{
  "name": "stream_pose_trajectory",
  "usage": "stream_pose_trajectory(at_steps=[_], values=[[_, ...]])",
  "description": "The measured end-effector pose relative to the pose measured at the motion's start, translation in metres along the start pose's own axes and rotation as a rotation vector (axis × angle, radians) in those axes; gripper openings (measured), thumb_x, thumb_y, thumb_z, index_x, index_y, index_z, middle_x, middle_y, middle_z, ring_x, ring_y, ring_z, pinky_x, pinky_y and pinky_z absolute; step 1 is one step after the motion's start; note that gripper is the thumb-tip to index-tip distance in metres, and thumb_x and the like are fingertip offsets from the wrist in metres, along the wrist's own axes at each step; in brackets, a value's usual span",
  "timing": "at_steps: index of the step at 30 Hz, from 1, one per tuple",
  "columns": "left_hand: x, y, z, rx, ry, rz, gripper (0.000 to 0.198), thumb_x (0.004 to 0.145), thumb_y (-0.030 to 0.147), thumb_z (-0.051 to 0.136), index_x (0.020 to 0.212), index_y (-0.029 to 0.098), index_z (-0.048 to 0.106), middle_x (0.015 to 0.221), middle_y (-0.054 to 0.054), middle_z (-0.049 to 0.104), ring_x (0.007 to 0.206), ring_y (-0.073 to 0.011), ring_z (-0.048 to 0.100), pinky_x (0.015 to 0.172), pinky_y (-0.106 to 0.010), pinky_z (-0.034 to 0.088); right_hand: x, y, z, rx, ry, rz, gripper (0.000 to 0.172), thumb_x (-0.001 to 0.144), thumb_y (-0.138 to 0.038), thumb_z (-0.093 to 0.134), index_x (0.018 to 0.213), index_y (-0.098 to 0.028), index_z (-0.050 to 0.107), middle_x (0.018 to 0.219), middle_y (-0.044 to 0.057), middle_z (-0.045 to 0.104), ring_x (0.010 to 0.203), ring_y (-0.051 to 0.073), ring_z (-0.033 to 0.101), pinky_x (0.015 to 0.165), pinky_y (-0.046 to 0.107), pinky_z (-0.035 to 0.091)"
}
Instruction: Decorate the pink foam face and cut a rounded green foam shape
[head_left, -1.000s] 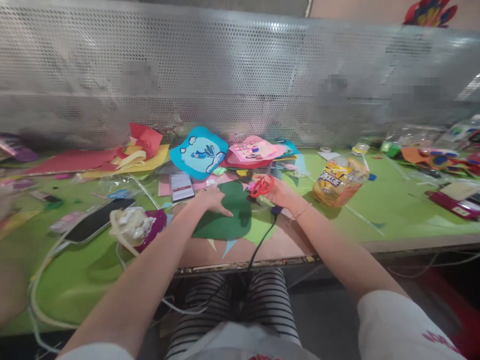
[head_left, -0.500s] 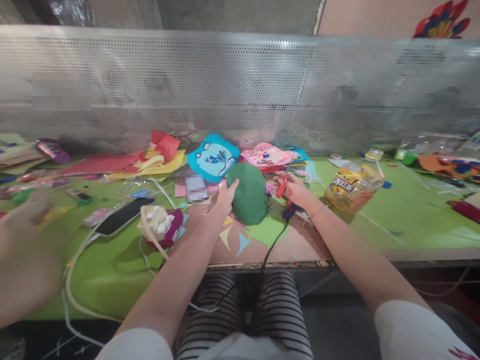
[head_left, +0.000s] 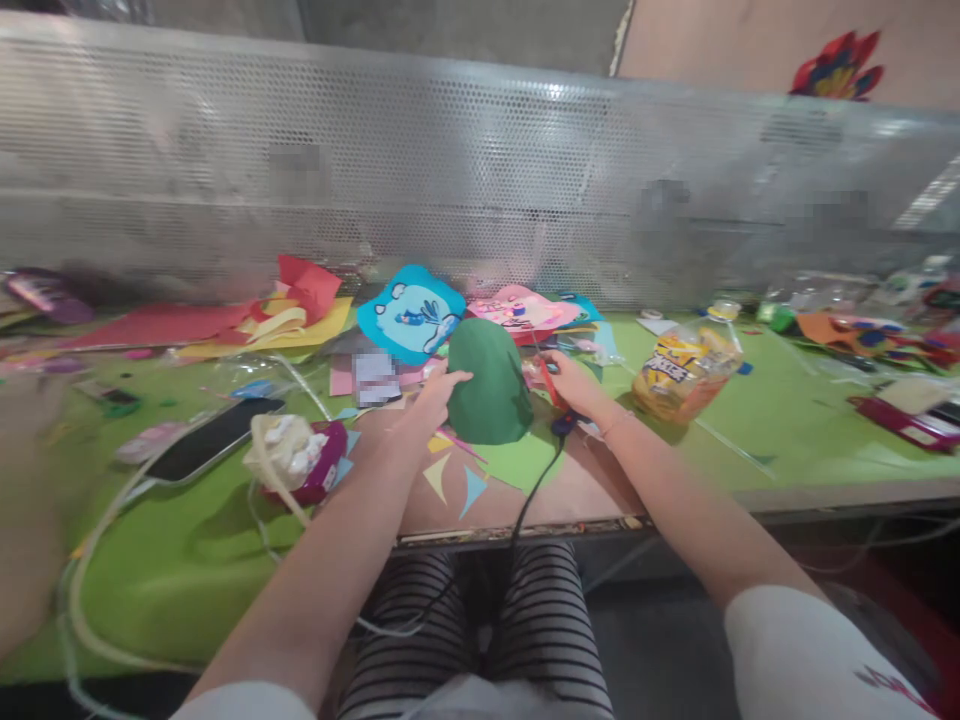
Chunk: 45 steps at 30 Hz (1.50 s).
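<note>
My left hand [head_left: 433, 398] grips the left edge of a dark green felt piece [head_left: 487, 383] and holds it upright above the table. Just right of the felt, my right hand [head_left: 574, 385] is closed on red-handled scissors [head_left: 548, 382], whose blades point toward the green piece. Small triangular scraps [head_left: 453, 478] in yellow and blue lie on the bare board under my left wrist. A black cable [head_left: 534, 490] runs from near my right hand down over the table edge.
A blue felt picture [head_left: 409, 312] and a pink one [head_left: 517, 308] lie behind my hands. A phone [head_left: 210, 440] and a bundle of white material [head_left: 289, 450] are at the left, a yellow snack bag [head_left: 679, 372] at the right. A perforated metal screen [head_left: 480, 170] closes the back.
The green felt lay flat under my left hand; now it is lifted upright. My right hand turned the scissors from handles-up to blades beside the felt.
</note>
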<state>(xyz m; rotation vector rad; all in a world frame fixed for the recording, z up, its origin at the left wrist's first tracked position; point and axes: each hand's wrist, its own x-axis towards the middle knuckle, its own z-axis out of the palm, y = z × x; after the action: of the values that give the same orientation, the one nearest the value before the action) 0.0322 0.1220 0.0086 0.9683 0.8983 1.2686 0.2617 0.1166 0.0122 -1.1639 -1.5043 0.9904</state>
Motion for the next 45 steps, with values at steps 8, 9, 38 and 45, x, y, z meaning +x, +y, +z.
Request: stream_pose_trajectory(at_steps=[8, 9, 38, 45], values=[[0.006, -0.001, -0.005, 0.043, -0.238, -0.055, 0.048, 0.058, 0.027, 0.077, 0.102, 0.015, 0.063, 0.091, -0.01, 0.072, 0.083, -0.0242, 0.068, 0.082, -0.04, 0.054, -0.009, -0.02, 0.003, -0.202, 0.069, -0.076, 0.029, 0.061, -0.023, 0.071, 0.08, -0.022, 0.049, 0.067, -0.007, 0.049, 0.055, 0.008, 0.043, 0.052, 0.021, 0.042], [0.006, -0.002, -0.006, 0.054, -0.238, -0.049, 0.047, 0.058, 0.029, 0.077, 0.102, 0.015, 0.063, 0.091, -0.01, 0.072, 0.083, -0.024, 0.068, 0.082, -0.04, 0.054, -0.009, -0.02, 0.003, -0.202, 0.069, -0.081, 0.029, 0.061, -0.023, 0.071, 0.08, -0.022, 0.049, 0.066, -0.007, 0.048, 0.054, 0.008, 0.042, 0.051, 0.021, 0.041], [0.024, -0.012, -0.008, 0.208, -0.096, 0.223, 0.039, 0.061, 0.02, 0.071, 0.098, 0.015, 0.06, 0.087, -0.007, 0.069, 0.075, -0.0238, 0.067, 0.076, -0.043, 0.053, -0.001, -0.002, 0.006, -0.109, 0.039, -0.073, 0.033, 0.058, -0.018, 0.077, 0.083, -0.021, 0.055, 0.069, -0.004, 0.054, 0.051, 0.007, 0.047, 0.042, 0.02, 0.041], [0.026, -0.012, -0.008, 0.279, -0.027, 0.25, 0.048, 0.058, 0.022, 0.073, 0.103, 0.016, 0.058, 0.09, -0.006, 0.069, 0.077, -0.0213, 0.065, 0.076, -0.038, 0.053, -0.002, -0.004, 0.009, -0.088, 0.045, -0.093, 0.032, 0.057, -0.016, 0.076, 0.083, -0.019, 0.057, 0.073, -0.001, 0.058, 0.05, 0.007, 0.047, 0.04, 0.02, 0.041]])
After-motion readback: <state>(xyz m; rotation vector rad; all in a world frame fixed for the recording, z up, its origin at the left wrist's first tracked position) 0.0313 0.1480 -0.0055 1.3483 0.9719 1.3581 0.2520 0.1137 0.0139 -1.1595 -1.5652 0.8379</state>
